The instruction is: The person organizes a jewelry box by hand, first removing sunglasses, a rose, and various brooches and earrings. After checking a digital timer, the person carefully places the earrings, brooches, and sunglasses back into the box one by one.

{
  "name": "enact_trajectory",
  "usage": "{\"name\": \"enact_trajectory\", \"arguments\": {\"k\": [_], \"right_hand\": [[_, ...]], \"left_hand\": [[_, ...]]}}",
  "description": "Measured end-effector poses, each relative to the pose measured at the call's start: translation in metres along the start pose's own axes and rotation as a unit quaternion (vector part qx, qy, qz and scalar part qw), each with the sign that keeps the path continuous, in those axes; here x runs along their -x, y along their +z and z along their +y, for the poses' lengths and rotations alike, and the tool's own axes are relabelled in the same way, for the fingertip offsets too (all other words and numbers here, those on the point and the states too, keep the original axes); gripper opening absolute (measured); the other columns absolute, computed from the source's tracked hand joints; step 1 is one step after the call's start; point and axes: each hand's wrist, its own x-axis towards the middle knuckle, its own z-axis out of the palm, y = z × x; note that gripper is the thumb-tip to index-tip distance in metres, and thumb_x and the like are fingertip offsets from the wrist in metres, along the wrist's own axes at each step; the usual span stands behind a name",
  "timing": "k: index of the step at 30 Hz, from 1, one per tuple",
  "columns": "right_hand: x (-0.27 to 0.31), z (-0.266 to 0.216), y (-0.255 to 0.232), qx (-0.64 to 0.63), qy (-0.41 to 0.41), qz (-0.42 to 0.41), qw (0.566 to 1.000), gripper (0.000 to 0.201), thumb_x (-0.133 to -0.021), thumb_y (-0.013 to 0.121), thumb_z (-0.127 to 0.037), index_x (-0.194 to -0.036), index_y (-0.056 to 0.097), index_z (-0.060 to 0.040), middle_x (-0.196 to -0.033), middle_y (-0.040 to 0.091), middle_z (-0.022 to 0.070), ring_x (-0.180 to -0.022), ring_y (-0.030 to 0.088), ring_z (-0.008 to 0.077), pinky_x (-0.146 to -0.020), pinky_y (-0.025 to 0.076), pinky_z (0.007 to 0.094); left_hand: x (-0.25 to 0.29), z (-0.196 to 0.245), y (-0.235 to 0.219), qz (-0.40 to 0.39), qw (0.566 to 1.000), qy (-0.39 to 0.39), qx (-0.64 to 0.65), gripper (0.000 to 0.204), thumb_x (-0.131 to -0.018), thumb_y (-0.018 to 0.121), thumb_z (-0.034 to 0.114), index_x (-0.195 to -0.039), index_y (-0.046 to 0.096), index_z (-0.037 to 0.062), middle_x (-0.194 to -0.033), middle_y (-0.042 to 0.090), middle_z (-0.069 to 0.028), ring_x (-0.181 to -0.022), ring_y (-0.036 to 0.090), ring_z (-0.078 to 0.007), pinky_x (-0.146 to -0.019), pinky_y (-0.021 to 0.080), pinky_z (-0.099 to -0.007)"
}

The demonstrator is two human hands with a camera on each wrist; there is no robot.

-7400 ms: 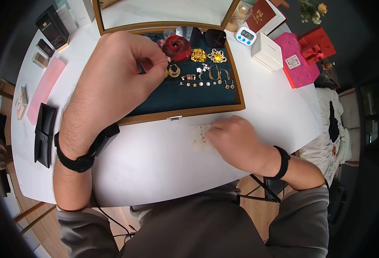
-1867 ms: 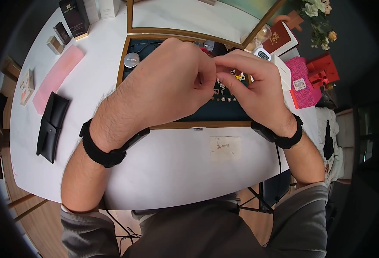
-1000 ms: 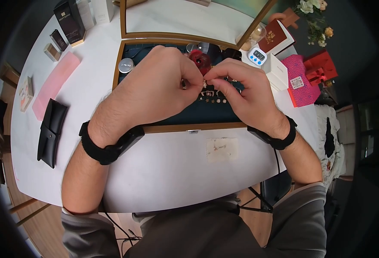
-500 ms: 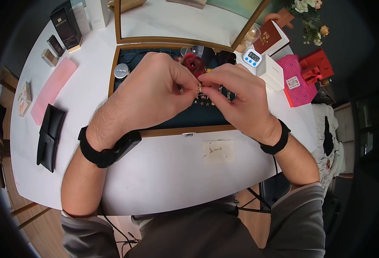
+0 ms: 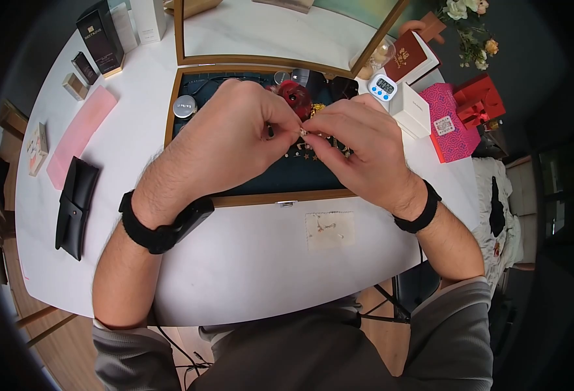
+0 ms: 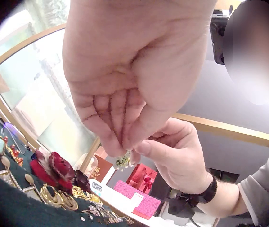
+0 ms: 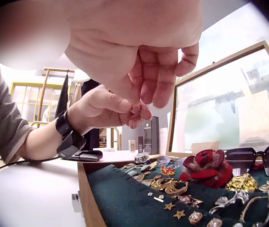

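Note:
Over the jewellery box [image 5: 326, 195], my left hand [image 5: 215, 140] and right hand [image 5: 368, 150] meet at the fingertips. Between them they pinch a small sparkling piece of jewellery [image 6: 123, 161] set with pale stones. Fingers cover much of it, and I cannot tell its exact kind. Below, on the dark green lining, lie a red fabric flower [image 7: 205, 168], gold hoop earrings [image 6: 51, 195], star studs [image 7: 179, 214] and a gold brooch [image 7: 242, 182]. A cream card [image 5: 330, 230] bearing a few small bits lies on the white table in front of the box.
The glass lid [image 5: 267, 39] stands raised behind the box. A digital timer [image 5: 382, 86], white box [image 5: 409, 111] and pink patterned box [image 5: 453, 124] are at right. At left lie a black case [image 5: 77, 208] and a pink strip [image 5: 81, 137]; sunglasses [image 7: 250, 158] rest inside the box.
Earlier my right hand was at the cream card while my left hung over the box. The right has since risen to join the left at the fingertips; over the last half second both barely moved.

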Motion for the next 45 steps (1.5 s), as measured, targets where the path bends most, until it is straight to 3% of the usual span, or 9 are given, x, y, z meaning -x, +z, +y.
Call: {"name": "enact_trajectory", "arguments": {"k": [12,18,23,29,39,42,44,45], "right_hand": [[-0.002,0.000,0.004,0.004,0.026,-0.007,1.000,0.017,-0.082,0.086,-0.004,-0.093,0.073,-0.0071,-0.084,0.070,0.0036,-0.077,0.067,0.0263,-0.074,0.046,0.0381],[0.006,-0.001,0.024,-0.035,0.159,-0.136,0.977,0.011,-0.085,0.084,-0.004,-0.090,0.074,-0.0067,-0.081,0.069,0.0071,-0.076,0.067,0.0297,-0.074,0.047,0.0396],[0.012,0.002,0.043,-0.111,0.224,-0.180,0.951,0.010,-0.087,0.085,0.001,-0.092,0.076,-0.0002,-0.081,0.065,0.0084,-0.069,0.064,0.0227,-0.065,0.051,0.0350],[0.008,0.002,0.049,-0.094,0.260,-0.212,0.937,0.011,-0.087,0.085,0.001,-0.095,0.077,0.0002,-0.082,0.065,0.0069,-0.068,0.063,0.0181,-0.064,0.052,0.0324],[0.012,0.002,0.055,-0.097,0.247,-0.200,0.943,0.010,-0.086,0.085,0.002,-0.092,0.078,-0.0004,-0.083,0.067,0.0085,-0.068,0.065,0.0206,-0.063,0.053,0.0328],[0.014,0.002,0.056,-0.073,0.218,-0.201,0.952,0.010,-0.085,0.086,-0.001,-0.091,0.079,-0.0025,-0.086,0.068,0.0091,-0.074,0.068,0.0250,-0.070,0.053,0.0364],[0.015,0.000,0.054,0.001,0.123,-0.180,0.976,0.005,-0.084,0.084,-0.008,-0.085,0.079,-0.0093,-0.086,0.069,0.0061,-0.086,0.070,0.0283,-0.080,0.051,0.0431],[0.015,-0.001,0.054,0.001,0.124,-0.180,0.976,0.005,-0.084,0.084,-0.008,-0.085,0.079,-0.0093,-0.086,0.069,0.0061,-0.086,0.070,0.0283,-0.080,0.051,0.0431]], "left_hand": [[0.001,-0.009,-0.005,0.046,0.998,0.030,-0.044,0.006,-0.093,0.076,-0.001,-0.098,0.079,-0.0037,-0.088,0.078,-0.0093,-0.078,0.070,-0.0162,-0.071,0.057,-0.0302],[-0.001,-0.010,-0.019,0.083,0.994,0.006,-0.071,0.007,-0.093,0.077,0.001,-0.098,0.078,-0.0040,-0.086,0.078,-0.0084,-0.075,0.068,-0.0147,-0.070,0.056,-0.0299],[-0.001,-0.008,-0.021,0.085,0.993,0.006,-0.085,0.008,-0.093,0.077,0.002,-0.099,0.079,-0.0032,-0.086,0.078,-0.0084,-0.073,0.067,-0.0145,-0.069,0.055,-0.0298],[-0.001,-0.008,-0.021,0.084,0.992,0.009,-0.097,0.011,-0.091,0.078,0.004,-0.100,0.080,-0.0026,-0.086,0.079,-0.0107,-0.074,0.070,-0.0170,-0.070,0.056,-0.0313],[-0.001,-0.004,-0.020,0.071,0.992,-0.018,-0.104,0.014,-0.090,0.078,0.005,-0.101,0.081,-0.0026,-0.087,0.080,-0.0131,-0.075,0.073,-0.0189,-0.071,0.058,-0.0326],[-0.001,-0.004,-0.018,0.080,0.991,-0.009,-0.108,0.014,-0.090,0.078,0.005,-0.101,0.081,-0.0026,-0.087,0.080,-0.0132,-0.075,0.073,-0.0190,-0.071,0.058,-0.0325],[-0.001,-0.004,-0.018,0.081,0.991,-0.010,-0.108,0.014,-0.090,0.078,0.005,-0.101,0.081,-0.0025,-0.087,0.080,-0.0133,-0.075,0.073,-0.0191,-0.071,0.058,-0.0325],[-0.001,-0.004,-0.018,0.077,0.991,-0.011,-0.107,0.013,-0.090,0.078,0.005,-0.101,0.081,-0.0026,-0.088,0.080,-0.0132,-0.075,0.073,-0.0188,-0.071,0.058,-0.0324]]}}
